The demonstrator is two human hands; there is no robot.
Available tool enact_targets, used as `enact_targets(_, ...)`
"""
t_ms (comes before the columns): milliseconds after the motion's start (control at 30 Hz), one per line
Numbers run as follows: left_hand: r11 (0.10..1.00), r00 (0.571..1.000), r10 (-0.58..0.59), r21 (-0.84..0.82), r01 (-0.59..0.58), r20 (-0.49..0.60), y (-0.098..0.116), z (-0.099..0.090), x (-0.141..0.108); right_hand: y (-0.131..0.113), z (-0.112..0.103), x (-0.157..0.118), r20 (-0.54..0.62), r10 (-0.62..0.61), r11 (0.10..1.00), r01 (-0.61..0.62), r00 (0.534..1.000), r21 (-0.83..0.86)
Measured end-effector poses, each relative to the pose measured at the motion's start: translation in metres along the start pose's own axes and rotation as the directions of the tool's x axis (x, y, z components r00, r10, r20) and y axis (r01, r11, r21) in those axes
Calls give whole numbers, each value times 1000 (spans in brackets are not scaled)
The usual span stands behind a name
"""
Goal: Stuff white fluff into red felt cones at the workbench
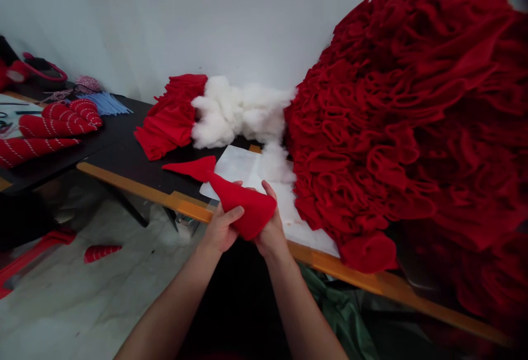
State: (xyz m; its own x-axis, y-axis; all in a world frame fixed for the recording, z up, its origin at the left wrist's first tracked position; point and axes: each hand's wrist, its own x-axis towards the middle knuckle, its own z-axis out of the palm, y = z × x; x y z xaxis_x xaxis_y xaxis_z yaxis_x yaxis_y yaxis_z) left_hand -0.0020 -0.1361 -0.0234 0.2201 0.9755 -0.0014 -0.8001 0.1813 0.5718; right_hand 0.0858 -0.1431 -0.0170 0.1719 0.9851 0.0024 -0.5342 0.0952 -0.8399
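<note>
A red felt cone (243,203) is held over the table's front edge, its tip pointing up and to the left. My left hand (225,228) grips its left side, thumb on top and the other fingers mostly hidden underneath. At the wide end, my right hand (272,233) supports the cone from below and the right, with a finger sticking up beside it. Just past the tip, another red felt cone (192,168) lies on the dark table (119,148). White sheets (235,164) are spread beneath and behind my hands.
Fluffy white stuffing (239,109) sits against the wall, beside a stack of red felt pieces (171,115). A tall heap of red felt cones (371,129) fills the right side. Red cones with white stripes (61,119) lie at left; a striped cone (101,252) is on the floor.
</note>
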Motion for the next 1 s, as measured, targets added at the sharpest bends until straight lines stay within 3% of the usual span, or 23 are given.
enact_targets(267, 999, 1000, 10, -35, -10, -14, 5, -5, 3, -5, -5, -7, 15, 60, 995, -61, 998, 77)
enact_targets(533, 999, 1000, 25, 34, -25, 7, -1, -1, -1, 7, -2, -5, 41, -93, 992, 96, 995, -87)
enact_targets(733, 999, 999, 32, -29, -32, 1, 8, -5, 0, -1, -3, -10, 78, 0, 1000, -2, 997, 28)
enact_targets(1000, 999, 1000, 29, 28, -29, -10, 1, 2, -5, 10, 1, -6, 41, -129, 983, 133, 991, -129)
